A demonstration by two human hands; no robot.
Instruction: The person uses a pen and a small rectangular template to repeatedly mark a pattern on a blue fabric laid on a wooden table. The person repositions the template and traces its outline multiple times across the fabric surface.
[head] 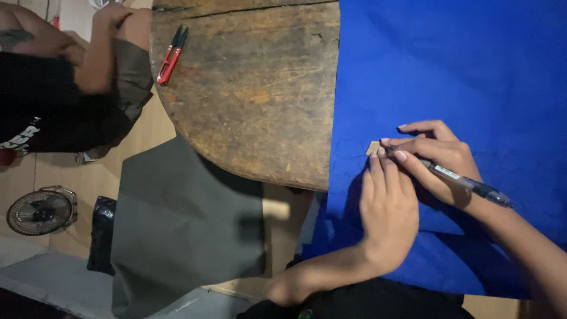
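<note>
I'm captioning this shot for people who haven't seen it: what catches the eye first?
The bright blue cloth over the right side of the worn wooden table dominates. On it, the right hand holds a pen beside a small tan piece, while the left hand presses the cloth flat. Red thread snips lie at the table's top left.

The single head-worn view looks steeply down, close over the wooden table (248, 88). The floor shows lower left of the frame.
</note>
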